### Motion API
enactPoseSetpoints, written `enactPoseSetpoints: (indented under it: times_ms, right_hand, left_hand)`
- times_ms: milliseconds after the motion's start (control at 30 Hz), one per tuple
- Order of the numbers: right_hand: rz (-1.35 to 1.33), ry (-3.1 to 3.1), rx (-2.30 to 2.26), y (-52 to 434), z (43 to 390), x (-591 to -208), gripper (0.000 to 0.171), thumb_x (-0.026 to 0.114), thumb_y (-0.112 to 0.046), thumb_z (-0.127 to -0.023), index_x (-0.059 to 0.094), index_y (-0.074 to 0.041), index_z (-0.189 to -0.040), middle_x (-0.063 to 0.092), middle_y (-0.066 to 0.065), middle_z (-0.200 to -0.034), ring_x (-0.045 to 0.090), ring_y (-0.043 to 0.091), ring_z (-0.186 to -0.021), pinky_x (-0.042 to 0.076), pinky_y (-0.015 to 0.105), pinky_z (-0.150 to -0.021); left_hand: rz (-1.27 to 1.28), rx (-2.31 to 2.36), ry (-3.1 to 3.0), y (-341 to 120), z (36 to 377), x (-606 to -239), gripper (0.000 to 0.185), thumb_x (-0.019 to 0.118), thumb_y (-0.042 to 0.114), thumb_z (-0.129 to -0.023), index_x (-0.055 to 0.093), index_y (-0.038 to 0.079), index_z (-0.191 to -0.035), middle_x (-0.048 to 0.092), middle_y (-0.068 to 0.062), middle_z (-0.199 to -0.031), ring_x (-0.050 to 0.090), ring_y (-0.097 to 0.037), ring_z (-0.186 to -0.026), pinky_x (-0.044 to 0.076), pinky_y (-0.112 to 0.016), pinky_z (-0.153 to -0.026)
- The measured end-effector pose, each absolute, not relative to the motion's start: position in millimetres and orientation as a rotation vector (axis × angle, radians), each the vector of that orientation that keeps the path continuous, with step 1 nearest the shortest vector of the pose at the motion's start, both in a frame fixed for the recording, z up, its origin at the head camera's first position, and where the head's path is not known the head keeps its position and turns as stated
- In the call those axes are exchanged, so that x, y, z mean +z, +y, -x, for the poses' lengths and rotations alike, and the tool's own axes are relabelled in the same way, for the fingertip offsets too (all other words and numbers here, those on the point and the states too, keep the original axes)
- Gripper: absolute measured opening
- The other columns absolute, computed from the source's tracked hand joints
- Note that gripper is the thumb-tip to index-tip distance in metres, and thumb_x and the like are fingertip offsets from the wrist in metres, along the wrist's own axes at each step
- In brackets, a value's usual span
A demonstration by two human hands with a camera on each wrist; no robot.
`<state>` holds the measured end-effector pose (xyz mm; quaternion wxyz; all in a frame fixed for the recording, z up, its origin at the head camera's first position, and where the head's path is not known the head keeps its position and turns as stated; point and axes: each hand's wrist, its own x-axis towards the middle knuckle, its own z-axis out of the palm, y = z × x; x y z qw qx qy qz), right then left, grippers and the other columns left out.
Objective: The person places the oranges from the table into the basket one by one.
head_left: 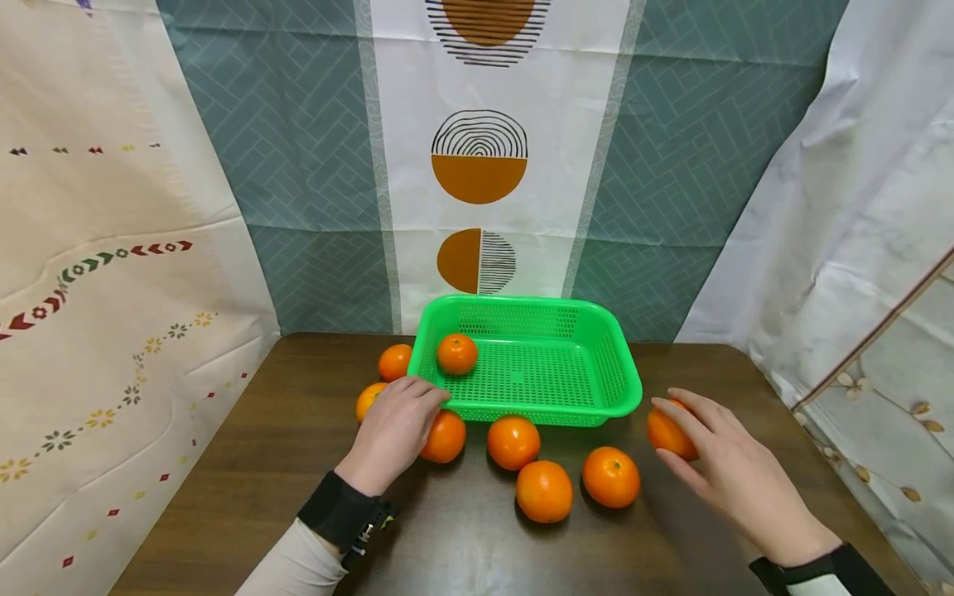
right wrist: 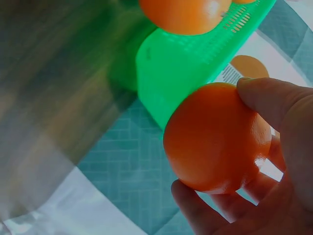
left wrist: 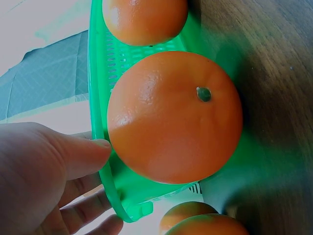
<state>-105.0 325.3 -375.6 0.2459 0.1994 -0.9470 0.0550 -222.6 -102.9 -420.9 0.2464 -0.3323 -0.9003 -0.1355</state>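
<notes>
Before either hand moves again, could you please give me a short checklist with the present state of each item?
1. Right hand grips its orange: ok, thumb and fingers curl round it in the right wrist view.
2. Left hand grips the orange under it: not ok, the fingers only rest on it.
3. Green basket has room: ok, it holds one orange.
4. Basket flat on the table: ok.
5. Loose oranges in front, such as the nearest one, lie apart from both hands: ok.

Dark wooden table (head_left: 246, 488), green basket (head_left: 622, 389), loose oranges (head_left: 544, 491) around it
</notes>
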Motion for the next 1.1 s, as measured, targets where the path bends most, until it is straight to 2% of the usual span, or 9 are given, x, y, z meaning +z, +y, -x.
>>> enactPoseSetpoints:
  times_ms: [300, 733, 1100]
  right_hand:
    - [-0.598, -2.586, 0.149, 310, 122, -362, 0.069, 0.087, -0.026, -0.078, 0.057, -0.015, -0.139, 0.049, 0.011, -0.144, 0.05, 0.029, -0.125, 0.057, 0.048, -0.079]
    - [-0.687, -2.536, 0.186, 285, 149, -352, 0.061, 0.084, -0.029, -0.081, 0.061, -0.012, -0.136, 0.051, 0.013, -0.143, 0.051, 0.031, -0.125, 0.057, 0.046, -0.08]
    - [-0.712, -2.601, 0.209, 265, 168, -349, 0.061, 0.082, -0.03, -0.085, 0.058, -0.015, -0.139, 0.05, 0.011, -0.144, 0.05, 0.03, -0.128, 0.056, 0.046, -0.085]
  left_hand:
    - [0.905, -0.375, -2.458, -103, 222, -420, 0.02, 0.071, 0.012, -0.094, 0.074, 0.012, -0.114, 0.07, 0.001, -0.106, 0.061, -0.024, -0.106, 0.047, -0.04, -0.101]
    - [0.906, -0.394, -2.441, -103, 222, -420, 0.02, 0.071, 0.01, -0.093, 0.074, 0.011, -0.113, 0.071, 0.001, -0.105, 0.061, -0.024, -0.105, 0.047, -0.041, -0.099]
    - [0.917, -0.39, -2.41, -103, 222, -423, 0.019, 0.073, 0.009, -0.092, 0.074, 0.01, -0.112, 0.07, 0.0, -0.104, 0.062, -0.024, -0.103, 0.048, -0.041, -0.098]
